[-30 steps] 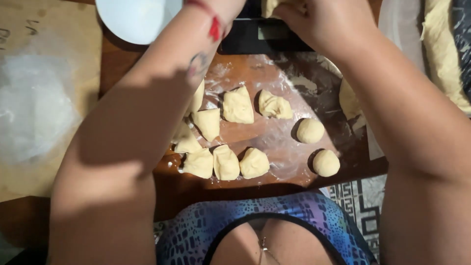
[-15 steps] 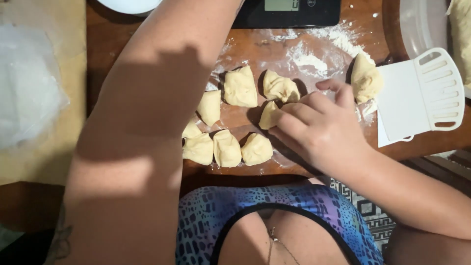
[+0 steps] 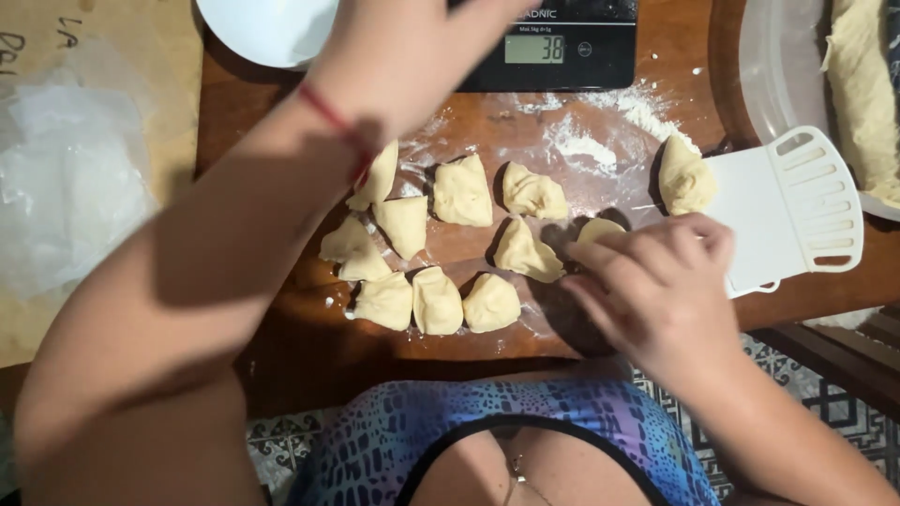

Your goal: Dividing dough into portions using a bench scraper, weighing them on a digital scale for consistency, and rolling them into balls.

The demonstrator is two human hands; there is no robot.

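Right hand (image 3: 661,290): palm down on the floured tabletop (image 3: 309,347), fingers curled loosely over a small dough piece (image 3: 598,229) whose pale top edge shows just past the fingertips; grip narrow and cupped around it.

Left hand (image 3: 412,47): raised toward the far edge, over the black kitchen scale (image 3: 562,47) and beside the white bowl (image 3: 267,28). Blurred; I cannot tell whether its grip is wide or closed, or whether it holds anything.

Cut dough pieces (image 3: 436,300): about ten rough wedges, lying close together between the two arms, some touching.

Separate dough lump (image 3: 684,178): touching the edge of the white plastic scraper (image 3: 778,211), right of the group.

Long dough strip (image 3: 867,103): lying in a clear tray (image 3: 764,66) at the far right.

Clear plastic sheet (image 3: 66,187): crumpled, at left, well apart from the dough.

Handling note, as a judgement: shaping the piece under the right hand likely calls for light downward pressure and a cupped palm, keeping it clear of its neighbours so they do not stick.
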